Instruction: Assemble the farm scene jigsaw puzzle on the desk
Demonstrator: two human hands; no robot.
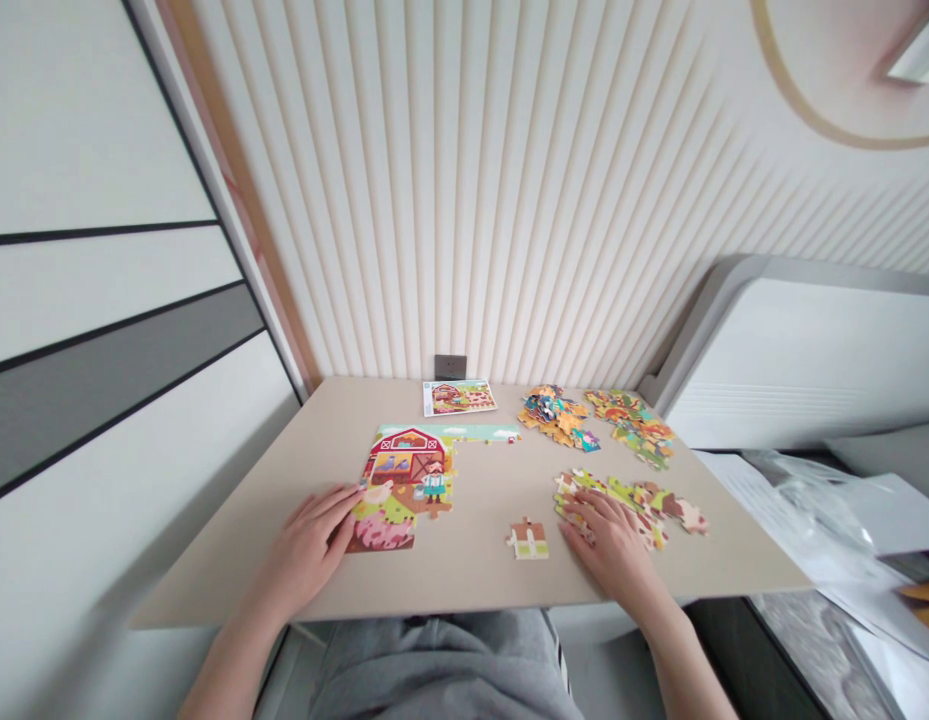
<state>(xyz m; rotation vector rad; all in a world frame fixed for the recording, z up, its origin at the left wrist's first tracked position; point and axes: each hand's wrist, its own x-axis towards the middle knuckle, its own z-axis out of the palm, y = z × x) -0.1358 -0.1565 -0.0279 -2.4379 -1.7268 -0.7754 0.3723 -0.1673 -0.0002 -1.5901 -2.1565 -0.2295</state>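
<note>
A partly joined jigsaw puzzle (404,480) lies on the table, showing a red barn, a farmer, a hen and a pink pig. My left hand (321,530) rests flat at its left edge, fingertips touching it. On the right, my right hand (603,535) lies with its fingers spread over a pile of loose puzzle pieces (644,495). Whatever is under those fingers is hidden. Between my hands sits a small joined section of puzzle pieces (529,540) with a white fence on brown and green.
Behind the puzzle, a reference picture card (459,397) lies near a wall socket (450,367). Two more piles, one orange and blue (554,415) and one green and orange (635,425), are at the back right. Clear plastic wrap (809,500) lies beyond the table's right edge.
</note>
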